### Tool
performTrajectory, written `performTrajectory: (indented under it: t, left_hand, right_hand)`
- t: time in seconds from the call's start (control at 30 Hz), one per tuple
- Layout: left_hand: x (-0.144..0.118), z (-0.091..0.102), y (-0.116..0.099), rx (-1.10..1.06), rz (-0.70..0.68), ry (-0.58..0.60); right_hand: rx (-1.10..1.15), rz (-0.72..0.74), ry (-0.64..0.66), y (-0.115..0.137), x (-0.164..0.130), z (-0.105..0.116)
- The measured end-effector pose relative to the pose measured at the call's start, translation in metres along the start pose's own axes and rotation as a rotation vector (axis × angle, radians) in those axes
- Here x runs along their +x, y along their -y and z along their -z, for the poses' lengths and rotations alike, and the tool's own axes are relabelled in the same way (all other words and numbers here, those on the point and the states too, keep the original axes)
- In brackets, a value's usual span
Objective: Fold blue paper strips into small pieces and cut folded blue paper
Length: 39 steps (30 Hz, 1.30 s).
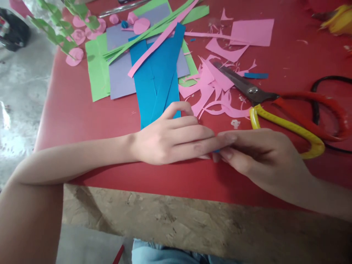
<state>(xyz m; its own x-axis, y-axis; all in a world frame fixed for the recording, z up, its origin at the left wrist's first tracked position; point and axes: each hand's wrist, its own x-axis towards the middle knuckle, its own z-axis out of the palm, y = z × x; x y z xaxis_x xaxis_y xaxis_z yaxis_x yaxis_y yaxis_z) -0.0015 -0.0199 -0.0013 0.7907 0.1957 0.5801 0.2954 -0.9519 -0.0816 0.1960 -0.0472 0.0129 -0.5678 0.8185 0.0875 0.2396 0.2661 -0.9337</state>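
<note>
Quick count: two hands, left and right. One pair of scissors on the counter. One green sheet, one lilac sheet, roughly seven pink paper roses, pink scraps too many to count.

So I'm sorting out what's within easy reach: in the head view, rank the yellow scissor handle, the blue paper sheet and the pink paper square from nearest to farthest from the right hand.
1. Yellow scissor handle: just above the right hand, almost touching.
2. Blue paper sheet: up and left, past the left hand.
3. Pink paper square: far back, near the table's far side.
</note>
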Motion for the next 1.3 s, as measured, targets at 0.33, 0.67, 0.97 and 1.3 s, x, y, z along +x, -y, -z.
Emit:
performTrajectory:
  t: [0.33, 0.67, 0.97, 1.3]
  left_hand:
    - [0.003, 0.000, 0.000, -0.241, 0.148, 0.003]
    - [0.004, 0.000, 0.003, -0.215, 0.106, 0.087]
    - [0.002, -0.001, 0.002, -0.103, 0.099, 0.226]
    - [-0.001, -0.002, 0.000, -0.049, 0.083, 0.116]
  right_hand:
    - [-0.561, 0.420, -0.130, -0.008, -0.005, 0.001]
    - [-0.773, 0.564, -0.191, -0.015, -0.007, 0.003]
    - [-0.836, 0.549, -0.185, -0.017, -0.006, 0.001]
    - [-0.901, 0.602, -0.172, -0.019, -0.007, 0.002]
